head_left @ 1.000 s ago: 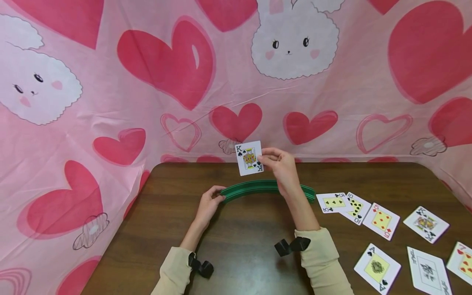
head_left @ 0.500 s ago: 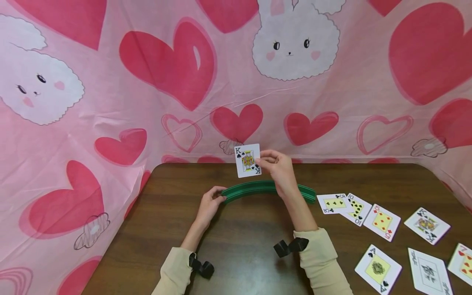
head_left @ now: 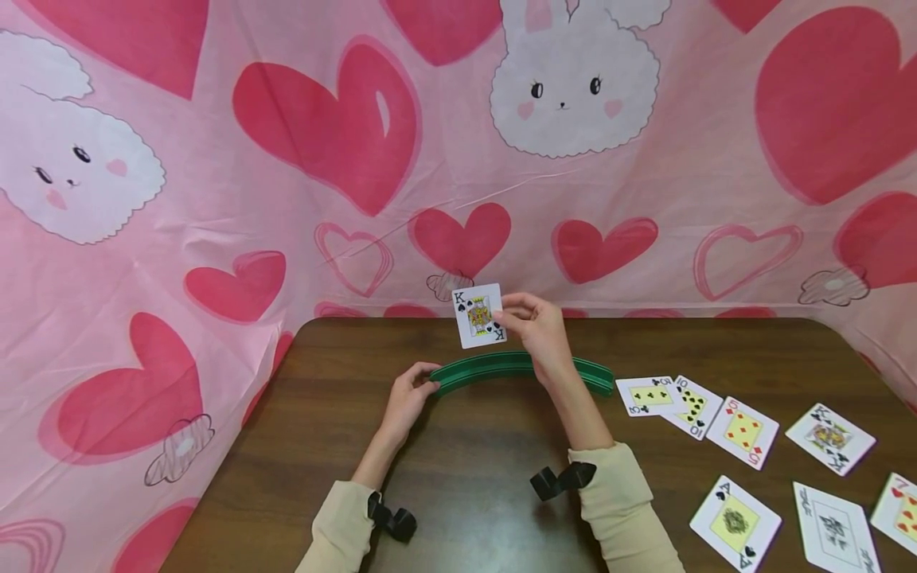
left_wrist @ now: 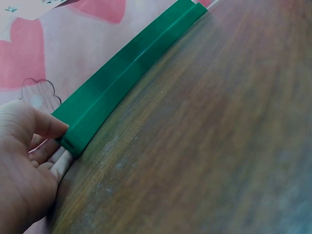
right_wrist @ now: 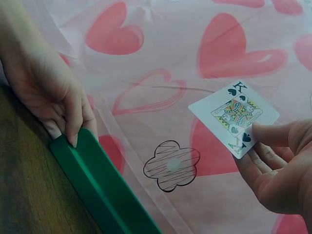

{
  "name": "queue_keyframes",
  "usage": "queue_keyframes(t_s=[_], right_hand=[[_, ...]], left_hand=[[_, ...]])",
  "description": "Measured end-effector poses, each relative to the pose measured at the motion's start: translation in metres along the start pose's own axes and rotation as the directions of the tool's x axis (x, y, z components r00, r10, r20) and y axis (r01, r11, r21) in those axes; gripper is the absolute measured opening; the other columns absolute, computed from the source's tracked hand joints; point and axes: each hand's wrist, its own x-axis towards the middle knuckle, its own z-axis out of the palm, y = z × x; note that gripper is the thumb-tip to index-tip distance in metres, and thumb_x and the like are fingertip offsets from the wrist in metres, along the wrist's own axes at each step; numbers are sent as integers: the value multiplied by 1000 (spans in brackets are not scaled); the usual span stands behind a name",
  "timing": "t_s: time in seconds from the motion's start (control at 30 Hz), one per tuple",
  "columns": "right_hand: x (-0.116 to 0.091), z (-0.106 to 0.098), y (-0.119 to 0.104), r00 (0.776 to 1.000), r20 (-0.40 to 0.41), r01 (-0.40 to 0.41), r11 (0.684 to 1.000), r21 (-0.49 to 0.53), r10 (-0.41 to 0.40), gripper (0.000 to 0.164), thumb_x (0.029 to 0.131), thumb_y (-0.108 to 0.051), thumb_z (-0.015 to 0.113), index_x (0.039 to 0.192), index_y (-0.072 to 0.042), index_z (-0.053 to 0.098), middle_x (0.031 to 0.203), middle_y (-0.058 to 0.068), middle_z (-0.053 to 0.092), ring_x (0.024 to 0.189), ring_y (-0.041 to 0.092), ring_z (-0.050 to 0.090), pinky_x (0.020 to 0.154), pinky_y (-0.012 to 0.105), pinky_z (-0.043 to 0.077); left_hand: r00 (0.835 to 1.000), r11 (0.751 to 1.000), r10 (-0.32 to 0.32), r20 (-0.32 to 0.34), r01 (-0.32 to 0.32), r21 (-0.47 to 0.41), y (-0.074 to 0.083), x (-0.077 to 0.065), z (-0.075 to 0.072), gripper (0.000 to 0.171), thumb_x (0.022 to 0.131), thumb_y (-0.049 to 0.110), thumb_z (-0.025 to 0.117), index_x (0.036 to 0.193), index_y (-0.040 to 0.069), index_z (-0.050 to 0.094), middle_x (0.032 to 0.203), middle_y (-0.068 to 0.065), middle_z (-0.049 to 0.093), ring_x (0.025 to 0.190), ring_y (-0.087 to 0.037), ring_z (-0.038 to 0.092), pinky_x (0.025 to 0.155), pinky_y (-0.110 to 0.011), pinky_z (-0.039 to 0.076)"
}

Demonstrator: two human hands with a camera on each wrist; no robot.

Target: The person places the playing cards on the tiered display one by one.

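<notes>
A king of spades [head_left: 476, 316] is held up face-on above the table's far part, pinched at its right edge between thumb and fingers of my right hand [head_left: 542, 334]. Below it a curved green card holder [head_left: 487, 367] with a lengthwise groove stands on the table; my right forearm crosses in front of its right half. My left hand [head_left: 405, 403] grips the holder's left end, thumb on the near side, as the left wrist view shows with the holder's end [left_wrist: 73, 139]. In the right wrist view the card [right_wrist: 236, 117] hangs apart from the holder [right_wrist: 97, 180].
Face-up cards lie to the right on the wooden table [head_left: 458, 509]: a three of clubs [head_left: 648, 395], a ten [head_left: 691, 406] partly under it, a five of diamonds [head_left: 742, 430], a king [head_left: 829, 438], an ace of spades [head_left: 735, 521], a joker [head_left: 834, 525] and a seven [head_left: 899, 509]. Behind hangs a pink heart-print cloth [head_left: 458, 175].
My right hand has moved slightly left and down with the king of spades, nearer the green holder. My left hand stays on the holder's left end.
</notes>
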Motion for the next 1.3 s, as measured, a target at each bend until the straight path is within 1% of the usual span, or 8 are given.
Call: queue_keyframes(t_s=[0.17,0.23,0.33,0.47,0.67,0.73,1.07,1.3], right_hand=[[0,1,3,1000,8,1,1000,-9,-1,26,96,-8,71,118,5,69,112,17,74,98,25,68,80,27,57],[0,2,3,1000,11,-3,1000,-20,3,27,97,-9,71,119,5,69,114,18,74,100,27,68,81,26,56],[0,2,4,1000,10,-8,1000,-29,9,27,97,-10,71,119,5,69,116,19,73,102,28,67,81,25,56],[1,3,4,1000,10,-12,999,-36,12,27,96,-10,72,119,5,70,114,19,73,100,27,67,80,25,55],[2,5,3,1000,16,0,999,-38,1,27,95,-9,73,117,7,70,109,18,74,94,23,67,77,24,55],[2,6,4,1000,16,1,999,-38,0,26,95,-8,73,117,7,70,108,17,74,93,23,67,77,24,55],[2,7,7,1000,15,-24,997,-71,25,26,95,-10,73,117,5,71,112,20,73,98,26,66,79,24,54],[2,9,9,1000,13,-25,996,-91,26,26,95,-10,74,116,4,72,111,19,74,99,26,65,79,25,54]], left_hand=[[1000,1000,12,20,-13,12,27,-16,-2,25,97,-4,57,119,-9,68,118,-22,66,100,-24,57,87,-33,45],[1000,1000,15,20,-15,10,32,-19,-3,25,97,-4,57,119,-9,68,117,-21,67,100,-24,58,87,-33,45],[1000,1000,20,15,-20,9,33,-21,-3,24,97,-3,58,118,-9,68,116,-21,67,99,-24,58,87,-33,45],[1000,1000,15,7,-15,16,29,-16,-2,24,96,-4,58,118,-9,68,116,-20,67,99,-24,58,87,-33,45],[1000,1000,1,-26,-1,12,-2,2,1,25,97,-2,59,119,-5,70,118,-17,68,102,-25,57,88,-34,44],[1000,1000,4,-31,-4,13,-7,4,2,25,97,0,60,120,-3,70,118,-16,68,102,-24,57,88,-34,44],[1000,1000,11,-26,-11,7,-9,4,2,24,96,1,60,117,-1,71,116,-14,68,100,-24,57,88,-34,44],[1000,1000,7,-26,-7,12,-11,4,2,25,96,1,61,119,-1,71,118,-14,68,101,-24,57,87,-34,44]])
